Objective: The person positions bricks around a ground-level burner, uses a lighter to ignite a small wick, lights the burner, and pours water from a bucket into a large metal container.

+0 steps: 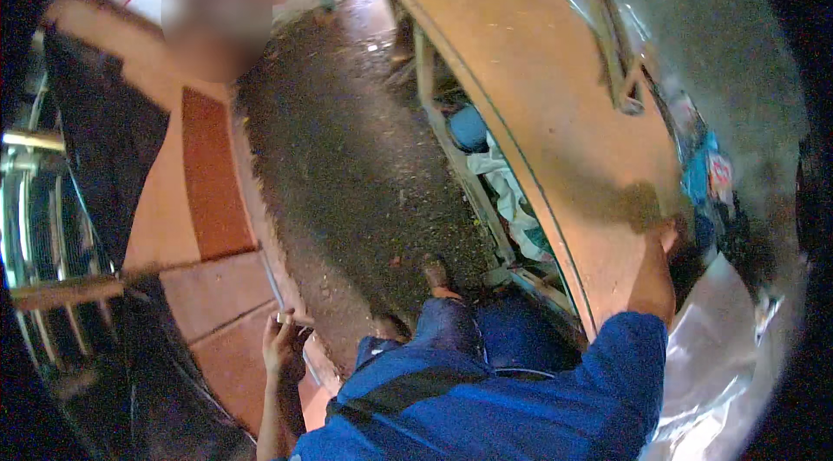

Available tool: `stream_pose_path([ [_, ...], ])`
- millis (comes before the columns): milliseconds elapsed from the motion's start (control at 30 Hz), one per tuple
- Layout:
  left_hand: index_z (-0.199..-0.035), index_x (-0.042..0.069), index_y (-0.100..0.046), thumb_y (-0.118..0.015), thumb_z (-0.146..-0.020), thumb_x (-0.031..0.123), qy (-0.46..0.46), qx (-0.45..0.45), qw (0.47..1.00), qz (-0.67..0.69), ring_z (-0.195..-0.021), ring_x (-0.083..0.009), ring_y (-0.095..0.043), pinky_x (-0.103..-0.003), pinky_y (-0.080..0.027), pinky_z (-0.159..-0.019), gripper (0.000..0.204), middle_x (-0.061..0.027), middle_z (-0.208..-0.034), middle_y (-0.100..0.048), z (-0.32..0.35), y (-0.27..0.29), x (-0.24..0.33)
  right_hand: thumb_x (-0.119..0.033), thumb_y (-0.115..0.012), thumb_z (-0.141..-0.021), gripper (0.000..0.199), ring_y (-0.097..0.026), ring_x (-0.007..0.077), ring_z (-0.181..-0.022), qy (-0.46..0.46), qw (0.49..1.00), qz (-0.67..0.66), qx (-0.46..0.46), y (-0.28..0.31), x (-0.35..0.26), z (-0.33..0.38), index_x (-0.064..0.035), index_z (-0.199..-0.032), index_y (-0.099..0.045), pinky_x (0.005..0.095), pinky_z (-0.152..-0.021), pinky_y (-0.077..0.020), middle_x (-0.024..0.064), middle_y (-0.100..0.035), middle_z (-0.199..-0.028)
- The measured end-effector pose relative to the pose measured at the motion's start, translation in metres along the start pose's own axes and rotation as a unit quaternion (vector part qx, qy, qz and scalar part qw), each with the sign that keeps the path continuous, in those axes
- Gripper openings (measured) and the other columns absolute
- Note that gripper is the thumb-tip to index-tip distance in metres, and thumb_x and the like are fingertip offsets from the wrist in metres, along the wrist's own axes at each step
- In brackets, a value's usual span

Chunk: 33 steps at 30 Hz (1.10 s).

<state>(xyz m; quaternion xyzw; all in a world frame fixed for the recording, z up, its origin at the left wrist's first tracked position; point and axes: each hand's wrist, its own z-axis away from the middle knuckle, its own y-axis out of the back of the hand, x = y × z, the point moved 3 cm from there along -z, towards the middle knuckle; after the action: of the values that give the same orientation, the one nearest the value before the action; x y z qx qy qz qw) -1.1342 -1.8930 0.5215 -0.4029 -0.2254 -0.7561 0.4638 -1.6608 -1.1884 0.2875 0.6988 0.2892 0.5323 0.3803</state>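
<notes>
My left hand point(283, 341) is raised at the lower left, above the reddish ledge. Its fingers are bent and closed, and a short pale piece seems to stick out beside them; it is too small and grainy to name. At the right, my right hand point(666, 237) is at the outer edge of the orange-brown tabletop point(538, 53), by the dark clutter there. Shadow and blur hide most of its fingers, so whether it grips anything does not show.
Under the tabletop are a blue rounded object point(468, 129) and a whitish cloth or bag point(506, 188). A metal-looking frame point(618, 62) and a blue packet point(707, 170) are along its far side. Dark ground point(364, 157) runs between table and ledge. Another person point(217, 14) is at upper left.
</notes>
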Motion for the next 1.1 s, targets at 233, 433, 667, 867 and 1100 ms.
stream_pose_path([
  [233,-0.111,0.006,-0.049,-0.057,-0.086,0.014,-0.042,-0.021,0.989,0.138,-0.09,-0.0263,-0.061,-0.039,-0.05,-0.08,0.027,-0.0115,-0.097,-0.06,0.015,0.01,0.02,-0.027,-0.054,-0.081,0.027,-0.058,0.027,-0.081,-0.057,0.945,-0.299,0.123,0.088,-0.014,0.0,-0.0077,-0.101,-0.059,0.0383,-0.071,-0.0464,0.0104,-0.06,-0.098],
  [433,-0.111,0.007,-0.051,-0.061,-0.084,0.011,-0.077,-0.037,0.96,0.268,-0.094,-0.0274,-0.06,-0.04,-0.051,-0.081,0.029,-0.0145,-0.102,-0.059,0.038,0.032,0.021,-0.014,-0.056,-0.079,0.019,-0.055,0.0221,-0.074,0.136,0.454,-0.865,-0.165,0.25,-0.122,0.088,-0.0081,-0.097,-0.054,0.0329,-0.068,-0.0471,0.0056,-0.056,-0.087],
  [667,-0.112,0.003,-0.053,-0.063,-0.08,0.005,-0.137,-0.04,0.917,0.374,-0.094,-0.0235,-0.06,-0.038,-0.051,-0.082,0.033,-0.0113,-0.1,-0.06,0.084,0.102,0.023,-0.01,-0.051,-0.077,0.034,-0.051,0.0155,-0.073,0.179,0.237,-0.843,-0.448,0.443,-0.28,0.314,-0.0045,-0.111,-0.051,0.0298,-0.063,-0.0429,0.0042,-0.052,-0.086],
  [867,-0.111,0.004,-0.054,-0.064,-0.079,0.002,-0.207,0.041,0.876,0.433,-0.092,-0.0229,-0.061,-0.035,-0.051,-0.082,0.034,-0.0115,-0.101,-0.061,0.14,0.194,-0.006,-0.01,-0.057,-0.084,0.025,-0.047,0.0082,-0.061,0.453,0.218,-0.578,-0.643,0.58,-0.292,0.568,-0.0049,-0.108,-0.053,0.0221,-0.052,-0.04,0.002,-0.05,-0.083],
  [1100,-0.104,0.003,-0.055,-0.061,-0.08,-0.002,-0.242,0.179,0.827,0.475,-0.088,-0.0199,-0.061,-0.031,-0.051,-0.079,0.024,-0.0111,-0.097,-0.062,0.194,0.285,-0.061,-0.009,-0.071,-0.075,0.036,-0.052,0.006,-0.081,0.713,0.168,-0.326,-0.598,0.636,-0.252,0.791,-0.0065,-0.108,-0.057,0.0212,-0.074,-0.0436,-0.0012,-0.056,-0.091],
])
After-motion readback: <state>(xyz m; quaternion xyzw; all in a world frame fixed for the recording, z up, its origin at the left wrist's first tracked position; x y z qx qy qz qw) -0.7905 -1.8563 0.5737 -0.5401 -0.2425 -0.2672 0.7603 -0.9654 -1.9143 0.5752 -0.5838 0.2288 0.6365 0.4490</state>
